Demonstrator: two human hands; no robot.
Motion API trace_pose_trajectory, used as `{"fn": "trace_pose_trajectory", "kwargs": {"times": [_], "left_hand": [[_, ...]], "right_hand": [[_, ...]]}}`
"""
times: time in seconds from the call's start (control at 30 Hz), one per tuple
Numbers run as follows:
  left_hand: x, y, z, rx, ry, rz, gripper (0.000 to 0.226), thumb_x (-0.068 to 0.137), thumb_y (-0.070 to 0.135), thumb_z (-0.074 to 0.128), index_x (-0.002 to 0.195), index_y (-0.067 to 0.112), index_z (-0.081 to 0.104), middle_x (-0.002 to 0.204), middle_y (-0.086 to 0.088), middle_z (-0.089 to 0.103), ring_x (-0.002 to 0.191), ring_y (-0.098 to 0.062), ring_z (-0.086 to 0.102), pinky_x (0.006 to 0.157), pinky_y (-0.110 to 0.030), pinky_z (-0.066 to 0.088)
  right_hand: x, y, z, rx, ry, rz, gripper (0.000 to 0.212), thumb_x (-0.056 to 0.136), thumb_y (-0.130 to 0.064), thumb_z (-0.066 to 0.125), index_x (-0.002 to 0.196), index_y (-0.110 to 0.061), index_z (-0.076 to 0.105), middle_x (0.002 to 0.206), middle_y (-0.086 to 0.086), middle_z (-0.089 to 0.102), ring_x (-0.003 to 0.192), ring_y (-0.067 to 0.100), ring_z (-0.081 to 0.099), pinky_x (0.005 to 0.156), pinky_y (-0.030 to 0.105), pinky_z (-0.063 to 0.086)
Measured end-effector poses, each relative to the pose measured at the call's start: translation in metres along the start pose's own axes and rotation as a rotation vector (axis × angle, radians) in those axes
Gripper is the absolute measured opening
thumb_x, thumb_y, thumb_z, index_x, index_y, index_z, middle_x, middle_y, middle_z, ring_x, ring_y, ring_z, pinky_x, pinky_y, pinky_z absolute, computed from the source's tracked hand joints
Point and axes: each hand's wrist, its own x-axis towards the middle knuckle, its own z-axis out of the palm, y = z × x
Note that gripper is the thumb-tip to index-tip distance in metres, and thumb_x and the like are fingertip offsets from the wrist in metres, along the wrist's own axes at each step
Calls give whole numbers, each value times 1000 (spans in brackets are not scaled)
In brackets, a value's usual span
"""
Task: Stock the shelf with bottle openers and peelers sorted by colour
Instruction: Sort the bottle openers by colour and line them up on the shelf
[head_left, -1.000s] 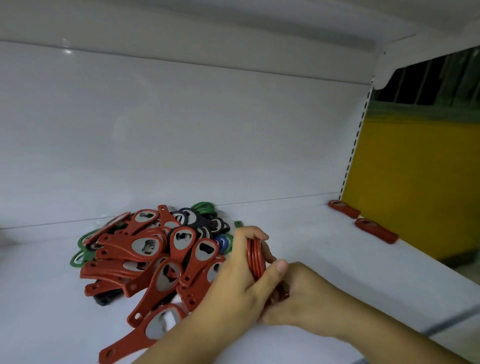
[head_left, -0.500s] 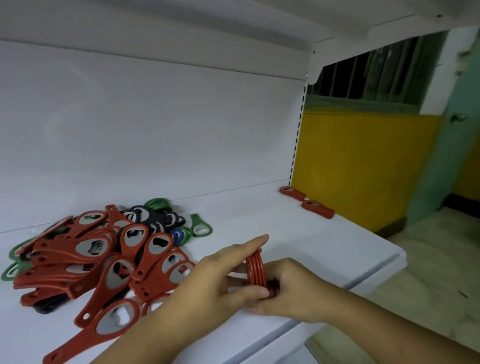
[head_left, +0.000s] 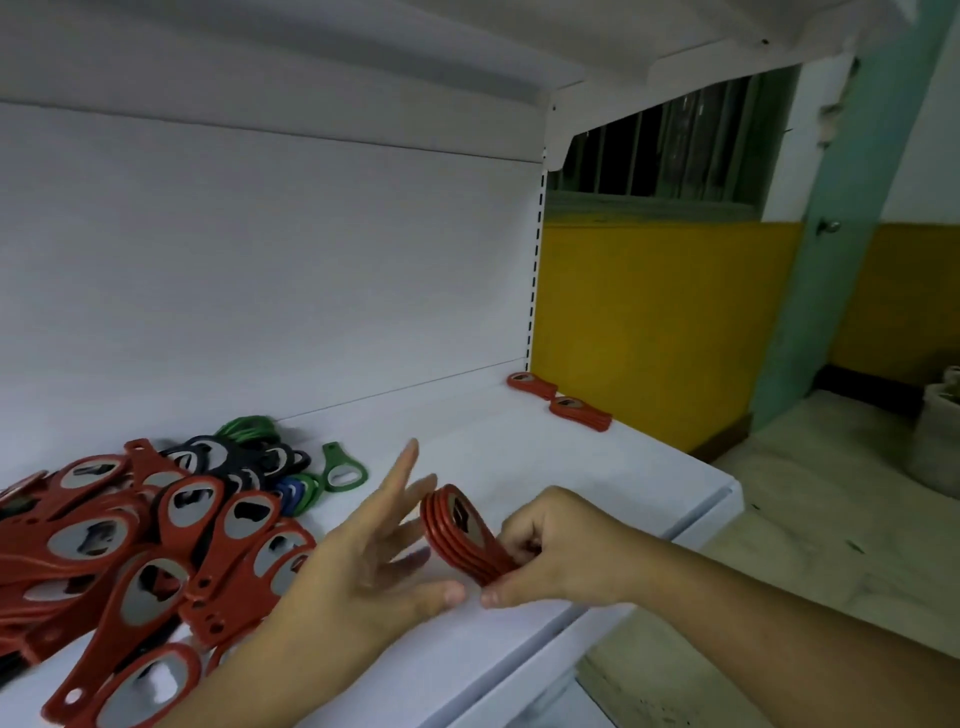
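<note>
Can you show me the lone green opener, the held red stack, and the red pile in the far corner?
Green opener (head_left: 334, 460): head view, its neck.
Red stack (head_left: 453, 541): head view, its stacked edges.
Corner pile (head_left: 537, 387): head view, its handle end.

Bare left hand (head_left: 358, 577), right hand (head_left: 561, 548), forearms (head_left: 779, 639)

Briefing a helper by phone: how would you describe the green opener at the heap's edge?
On the white shelf, find the heap of mostly red openers at the left. At its right edge lies one green opener, flat, its handle toward the back wall. Unlike the other green ones, nothing covers it.
</note>
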Motion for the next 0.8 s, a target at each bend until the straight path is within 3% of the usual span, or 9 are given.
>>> {"fn": "trace_pose_trajectory", "kwargs": {"times": [0.1, 0.2, 0.27, 0.3, 0.37, 0.43, 0.5, 0.7, 0.8], "left_hand": [[5, -12, -4, 176, -15, -55, 84, 58, 30, 80, 127, 55, 41, 126, 30, 53, 115, 11, 51, 92, -7, 42], [9, -17, -4, 317, -32, -56, 55, 47, 62, 76, 98, 68, 57, 115, 46, 51, 108, 21, 49, 88, 0, 39], [13, -19, -6, 413, -23, -18, 70, 32, 89, 60, 99, 74, 49, 116, 56, 38, 107, 27, 43, 84, 4, 37], [15, -21, -6, 450, -3, -8, 75, 29, 93, 56, 101, 74, 46, 116, 57, 34, 107, 28, 41, 82, 6, 36], [16, -21, -6, 497, 4, 6, 72, 34, 84, 65, 101, 75, 41, 117, 56, 36, 109, 28, 39, 80, 6, 36], [14, -22, -4, 549, 7, 32, 67, 55, 55, 80, 102, 75, 37, 117, 46, 46, 109, 27, 38, 81, 5, 38], [13, -21, -5, 598, 14, 56, 69, 70, 33, 78, 103, 74, 34, 115, 42, 48, 108, 24, 41, 82, 2, 40], [8, -17, -8, 618, 21, 82, 70, 76, 25, 76, 107, 72, 35, 111, 46, 46, 104, 16, 51, 84, -2, 42], [2, -9, -8, 596, 57, 100, 49, 79, 18, 73, 107, 55, 58, 103, 33, 61, 98, 7, 59, 82, -5, 45]], "right_hand": [[0, 20, -47, -122, 97, 202, 46, 73, -22, 82, 37, -20, 53, 39, -13, 40, 41, 2, 37, 49, 18, 31], [2, 56, -104, -313, 214, 437, 44, 64, -32, 84, 48, -15, 46, 51, -3, 40, 53, 12, 41, 50, 23, 26], [0, 78, -134, -377, 287, 565, 46, 57, -32, 85, 48, -17, 43, 54, -1, 39, 55, 14, 41, 49, 23, 24], [0, 86, -144, -391, 319, 612, 44, 55, -30, 86, 49, -17, 44, 54, -1, 39, 55, 14, 41, 48, 22, 24], [0, 97, -158, -397, 361, 662, 43, 53, -24, 85, 50, -16, 43, 55, 0, 39, 52, 14, 42, 46, 21, 25], [4, 102, -163, -412, 372, 671, 40, 55, -20, 83, 51, -14, 43, 56, 2, 41, 53, 15, 43, 48, 23, 27], [10, 105, -164, -441, 371, 662, 32, 57, -20, 82, 57, -12, 51, 61, 3, 48, 60, 17, 49, 52, 25, 32], [13, 109, -166, -499, 333, 632, 34, 63, -32, 83, 71, -8, 60, 71, 3, 56, 67, 16, 53, 58, 25, 38], [6, 109, -163, -512, 337, 590, 38, 67, -43, 81, 65, -14, 57, 66, 0, 55, 63, 13, 52, 55, 22, 36]]}}
